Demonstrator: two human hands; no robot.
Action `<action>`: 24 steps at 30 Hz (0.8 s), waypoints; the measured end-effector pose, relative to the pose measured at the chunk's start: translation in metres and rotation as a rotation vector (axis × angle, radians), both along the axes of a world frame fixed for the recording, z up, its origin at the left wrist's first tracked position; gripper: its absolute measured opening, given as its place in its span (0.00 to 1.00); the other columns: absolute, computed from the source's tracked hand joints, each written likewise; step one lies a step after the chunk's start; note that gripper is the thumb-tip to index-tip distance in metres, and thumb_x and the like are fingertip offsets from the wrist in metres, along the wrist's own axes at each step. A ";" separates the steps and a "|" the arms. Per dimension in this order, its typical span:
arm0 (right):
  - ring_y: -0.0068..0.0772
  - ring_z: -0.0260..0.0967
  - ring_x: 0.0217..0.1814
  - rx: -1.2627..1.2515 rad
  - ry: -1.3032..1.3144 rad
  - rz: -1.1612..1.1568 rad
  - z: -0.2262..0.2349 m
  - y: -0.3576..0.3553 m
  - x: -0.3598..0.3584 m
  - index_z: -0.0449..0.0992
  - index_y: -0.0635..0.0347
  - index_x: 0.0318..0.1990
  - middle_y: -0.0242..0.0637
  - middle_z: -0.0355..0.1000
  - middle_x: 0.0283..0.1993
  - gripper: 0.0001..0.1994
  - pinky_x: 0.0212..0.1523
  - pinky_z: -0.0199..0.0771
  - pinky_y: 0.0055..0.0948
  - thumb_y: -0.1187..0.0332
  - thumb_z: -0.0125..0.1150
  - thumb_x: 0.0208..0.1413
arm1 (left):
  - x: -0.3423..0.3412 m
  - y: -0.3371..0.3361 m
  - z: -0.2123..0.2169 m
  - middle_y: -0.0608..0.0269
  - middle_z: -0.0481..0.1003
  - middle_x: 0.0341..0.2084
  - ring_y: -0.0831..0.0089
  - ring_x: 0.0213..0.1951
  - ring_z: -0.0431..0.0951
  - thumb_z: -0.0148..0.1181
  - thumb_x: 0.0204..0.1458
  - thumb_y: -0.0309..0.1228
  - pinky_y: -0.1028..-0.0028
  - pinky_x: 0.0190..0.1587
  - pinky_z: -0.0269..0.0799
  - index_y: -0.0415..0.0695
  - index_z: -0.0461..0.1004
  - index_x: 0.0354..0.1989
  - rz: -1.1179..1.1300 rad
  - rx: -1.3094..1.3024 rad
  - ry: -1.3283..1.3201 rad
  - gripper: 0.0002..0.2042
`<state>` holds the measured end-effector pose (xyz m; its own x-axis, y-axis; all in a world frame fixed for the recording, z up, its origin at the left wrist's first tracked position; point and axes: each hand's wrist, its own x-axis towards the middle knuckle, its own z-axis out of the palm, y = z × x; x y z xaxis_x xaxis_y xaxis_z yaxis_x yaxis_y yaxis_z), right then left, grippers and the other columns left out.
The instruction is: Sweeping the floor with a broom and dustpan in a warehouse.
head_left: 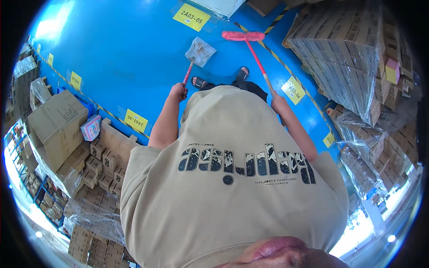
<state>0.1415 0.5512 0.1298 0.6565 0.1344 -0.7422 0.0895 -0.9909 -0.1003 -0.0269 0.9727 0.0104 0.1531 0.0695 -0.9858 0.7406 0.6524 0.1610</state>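
Item 1: left hand point(179, 91), fingers closed round the short pink handle of a dustpan point(199, 52). Pan rests on the blue floor point(125, 49) just ahead of the sandalled feet; its tray looks grey, crumpled, holding pale debris.

Item 2: right hand point(279, 103), fingers closed on the wooden end of a broom point(250, 42). Red shaft, pink head lying flat on the floor, right of the pan, near the striped tape.

Risks, as judged:
- Broom head stands apart from the pan; a sweep could scatter debris past the lip.
- Pan looks tilted; contents may spill.
- Wrapped carton pallet point(344, 53) close on the right; the shaft could snag its film.
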 end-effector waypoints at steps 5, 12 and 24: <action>0.60 0.68 0.43 0.139 -0.097 0.055 0.014 -0.031 -0.006 0.60 0.56 0.60 0.59 0.70 0.41 0.25 0.45 0.67 0.49 0.68 0.47 0.51 | 0.006 0.003 0.002 0.69 0.65 0.14 0.80 0.13 0.61 0.46 0.54 0.35 0.76 0.16 0.56 0.44 0.64 0.31 0.015 -0.005 -0.014 0.07; 0.58 0.68 0.43 0.123 -0.133 0.015 -0.004 0.006 0.028 0.62 0.53 0.59 0.56 0.71 0.40 0.23 0.45 0.69 0.48 0.64 0.47 0.53 | 0.000 -0.004 0.003 0.68 0.64 0.14 0.78 0.13 0.62 0.47 0.54 0.35 0.76 0.15 0.56 0.46 0.65 0.30 0.012 0.021 -0.003 0.07; 0.57 0.69 0.43 -0.157 -0.081 0.188 0.014 -0.061 0.031 0.58 0.40 0.62 0.56 0.71 0.40 0.25 0.46 0.68 0.49 0.65 0.45 0.55 | -0.016 -0.015 -0.011 0.71 0.64 0.14 0.81 0.13 0.60 0.45 0.55 0.36 0.78 0.16 0.55 0.47 0.63 0.30 -0.013 -0.033 0.038 0.07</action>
<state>0.1722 0.4905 0.1436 0.6893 0.1467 -0.7095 0.2748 -0.9591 0.0686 -0.0432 0.9577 -0.0002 0.1161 0.0346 -0.9926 0.7544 0.6470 0.1108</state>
